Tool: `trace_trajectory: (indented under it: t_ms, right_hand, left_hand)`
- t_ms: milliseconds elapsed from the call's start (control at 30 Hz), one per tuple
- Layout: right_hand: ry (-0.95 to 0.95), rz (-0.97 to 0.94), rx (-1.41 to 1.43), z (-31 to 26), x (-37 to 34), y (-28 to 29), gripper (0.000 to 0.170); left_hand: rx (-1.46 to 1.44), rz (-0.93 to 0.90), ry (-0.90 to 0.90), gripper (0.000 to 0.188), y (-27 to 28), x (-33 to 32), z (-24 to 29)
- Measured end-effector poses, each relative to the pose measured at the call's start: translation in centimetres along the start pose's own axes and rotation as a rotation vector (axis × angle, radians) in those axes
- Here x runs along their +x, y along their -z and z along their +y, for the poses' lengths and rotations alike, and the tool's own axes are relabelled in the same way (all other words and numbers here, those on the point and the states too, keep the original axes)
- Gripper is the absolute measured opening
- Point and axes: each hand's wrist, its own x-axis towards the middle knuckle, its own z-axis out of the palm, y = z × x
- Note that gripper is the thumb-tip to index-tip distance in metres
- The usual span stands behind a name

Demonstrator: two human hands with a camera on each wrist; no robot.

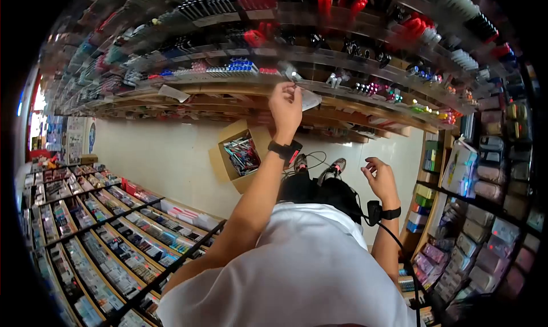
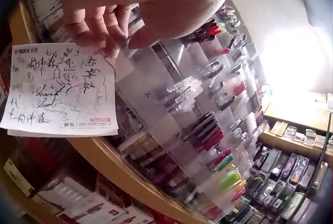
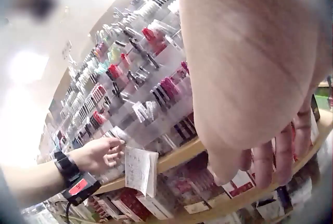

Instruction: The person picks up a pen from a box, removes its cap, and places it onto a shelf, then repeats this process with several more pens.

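1. On the far left of the head view, a slanted display [image 1: 108,230] is divided into rows of small packaged goods.
2. Next comes an open cardboard box [image 1: 216,163] on the pale floor [image 1: 165,150], with many pens [image 1: 242,155] lying jumbled in it.
3. The left hand [image 1: 287,107] reaches to the front edge of the pen rack [image 1: 217,78]. Its fingers are bent and the thumb lies close to the fingertips; whether anything is pinched between them I cannot tell.
4. The scribbled paper pad [image 2: 60,91] is just beside these fingertips, at the wooden ledge [image 2: 106,159] under the rack. Its sheets carry handwriting and loose pen strokes. Whether the fingers touch its top edge is unclear.
5. Clear-bodied pens [image 2: 184,94] stand in the rack near the pad.
6. The right hand [image 1: 381,181] is released, fingers loosely bent, holding nothing, well apart from the pad.
7. Farthest right, shelves [image 1: 485,213] hold pencil cases [image 1: 491,175] in rows.
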Motion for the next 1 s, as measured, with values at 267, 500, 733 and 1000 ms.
trace_trajectory:
  t_ms: [267, 500, 733, 1000]
  right_hand:
    - [-0.132, -0.154, 0.152, -3.8, -3.5, -7.1, 0.028]
    - [-0.042, -0.169, 0.025, -4.4, -2.1, -6.7, 0.031]
    - [0.155, 0.099, 0.009, -9.7, 4.1, -3.5, 0.023]
    - [0.249, 0.003, 0.142, -14.3, 8.3, -2.3, 0.022]
  left_hand:
    - [-0.196, -0.078, 0.002, 0.012, -0.5, 0.2, -1.7]
    - [-0.338, -0.161, 0.006, 0.011, 2.3, -0.6, 0.0]
    - [-0.336, -0.116, -0.008, 0.01, 6.1, 0.0, 0.1]
    - [-0.319, -0.078, 0.063, 0.008, 7.1, 2.0, -3.0]
